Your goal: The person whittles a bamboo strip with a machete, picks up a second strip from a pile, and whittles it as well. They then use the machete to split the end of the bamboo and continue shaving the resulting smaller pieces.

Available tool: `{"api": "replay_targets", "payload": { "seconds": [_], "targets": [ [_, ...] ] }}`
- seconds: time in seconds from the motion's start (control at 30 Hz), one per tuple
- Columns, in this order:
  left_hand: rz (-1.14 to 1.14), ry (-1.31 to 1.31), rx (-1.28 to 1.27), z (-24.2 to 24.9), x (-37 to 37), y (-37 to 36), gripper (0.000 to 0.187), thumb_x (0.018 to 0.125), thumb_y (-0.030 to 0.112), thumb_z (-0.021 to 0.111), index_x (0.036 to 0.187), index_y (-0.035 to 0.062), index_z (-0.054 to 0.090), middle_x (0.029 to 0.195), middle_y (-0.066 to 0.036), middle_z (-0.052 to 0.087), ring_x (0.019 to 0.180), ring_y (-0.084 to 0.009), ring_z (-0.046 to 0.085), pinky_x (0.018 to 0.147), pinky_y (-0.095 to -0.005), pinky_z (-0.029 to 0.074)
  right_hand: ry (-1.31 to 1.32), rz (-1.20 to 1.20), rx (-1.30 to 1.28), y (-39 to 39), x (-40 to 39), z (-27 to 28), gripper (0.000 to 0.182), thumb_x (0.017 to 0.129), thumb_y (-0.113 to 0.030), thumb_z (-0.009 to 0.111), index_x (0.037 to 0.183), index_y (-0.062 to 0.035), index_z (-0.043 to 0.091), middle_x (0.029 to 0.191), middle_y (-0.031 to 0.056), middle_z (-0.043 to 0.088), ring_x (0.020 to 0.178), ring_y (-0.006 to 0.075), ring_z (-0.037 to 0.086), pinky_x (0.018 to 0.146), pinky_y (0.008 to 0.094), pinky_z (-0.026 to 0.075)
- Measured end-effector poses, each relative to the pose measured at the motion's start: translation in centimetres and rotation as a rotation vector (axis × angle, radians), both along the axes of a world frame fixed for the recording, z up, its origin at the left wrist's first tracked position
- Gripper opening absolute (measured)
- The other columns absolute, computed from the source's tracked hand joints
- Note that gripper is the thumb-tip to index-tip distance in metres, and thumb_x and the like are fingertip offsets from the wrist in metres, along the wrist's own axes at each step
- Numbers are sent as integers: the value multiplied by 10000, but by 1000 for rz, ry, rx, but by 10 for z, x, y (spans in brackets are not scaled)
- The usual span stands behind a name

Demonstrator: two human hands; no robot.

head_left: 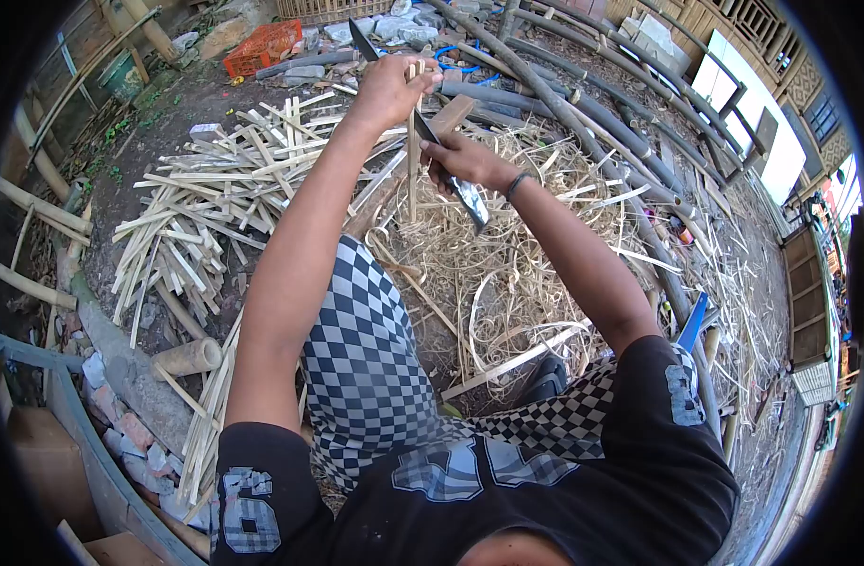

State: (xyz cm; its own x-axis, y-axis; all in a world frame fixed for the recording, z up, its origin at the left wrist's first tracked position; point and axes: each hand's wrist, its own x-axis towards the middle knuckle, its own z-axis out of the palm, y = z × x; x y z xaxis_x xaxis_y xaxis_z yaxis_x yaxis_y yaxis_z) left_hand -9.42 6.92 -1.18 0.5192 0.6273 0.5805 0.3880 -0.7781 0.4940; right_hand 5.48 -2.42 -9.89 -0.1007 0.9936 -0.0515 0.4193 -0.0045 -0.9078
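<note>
My left hand is raised and closed round an upright bamboo strip; the strip's upper end sticks out beside the thumb. My right hand, with a dark band at its wrist, grips a long knife. A shiny flat part of the knife shows below my right hand, and a dark length runs up past the strip. Another dark, pointed length shows beyond my left hand, which partly covers that line. Curly bamboo shavings lie thickly on the ground below both hands.
Split bamboo strips are heaped to the left. Bamboo poles lie across the back right. An orange crate stands at the back left. A blue-handled tool lies right of my knee; a cut bamboo tube lies left.
</note>
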Motion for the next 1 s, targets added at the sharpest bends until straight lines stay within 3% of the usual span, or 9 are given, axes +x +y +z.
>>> {"api": "replay_targets", "payload": {
  "seconds": [0.1,0.17,0.23,0.53,0.7,0.73,0.8,0.87,1.0],
  "targets": [
    [-147,-6,-166,2,1,-8,339,905,309,708,1184,118,722,890,-100,766,927,-242,736,862,-384,538,58,44,-49,2,1,-11,391,1065,-330,450,895,-10,595,610,40,582,507,127,570,489,295,478],
    [-192,-5,-119,2,3,-11,303,923,270,681,1168,95,723,902,-82,770,924,-218,736,874,-350,535,-289,-104,60,-3,-3,-5,434,1024,-333,489,872,46,637,688,160,661,643,301,675,649,419,533],
    [-170,54,-108,1,5,-5,294,932,239,661,1169,73,713,944,-95,770,936,-206,734,892,-337,531,-565,-149,202,-10,-7,14,392,991,-279,508,927,77,659,854,316,675,859,480,659,792,538,520],
    [-158,-22,-88,-9,15,4,245,972,202,601,1135,55,708,980,-105,763,940,-215,730,872,-358,538,-916,-220,177,-9,-2,27,389,988,-310,526,969,41,693,914,295,694,871,460,690,779,512,555],
    [-109,4,-136,-5,14,3,225,974,207,599,1106,76,725,971,-110,761,942,-218,729,856,-369,540,-744,-144,337,-2,8,28,420,989,-330,544,858,49,672,776,248,684,755,432,681,741,499,545],
    [-108,6,-137,-6,14,4,225,974,207,599,1106,76,725,971,-110,761,942,-218,729,856,-369,540,-512,-128,-19,-19,-5,67,431,996,-341,537,840,39,667,721,213,674,698,399,678,711,470,542],
    [-146,-15,-80,-9,16,7,234,972,224,601,1105,86,735,973,-113,760,939,-230,728,854,-375,539,-558,-135,99,-15,-2,66,430,1000,-334,534,831,39,665,695,205,664,672,392,672,690,464,538],
    [-139,-3,-54,-7,14,3,238,971,231,602,1109,94,739,975,-117,758,938,-236,728,855,-375,540,-654,-141,444,-1,8,40,417,1005,-305,534,806,39,662,663,226,645,636,408,654,648,478,523],
    [-150,-9,-65,-3,11,6,242,963,251,615,1118,117,745,973,-133,754,935,-248,724,857,-385,539,-672,-306,399,-1,-4,-36,397,1002,-278,535,809,45,663,763,276,662,705,466,641,700,525,518]
  ]
}}
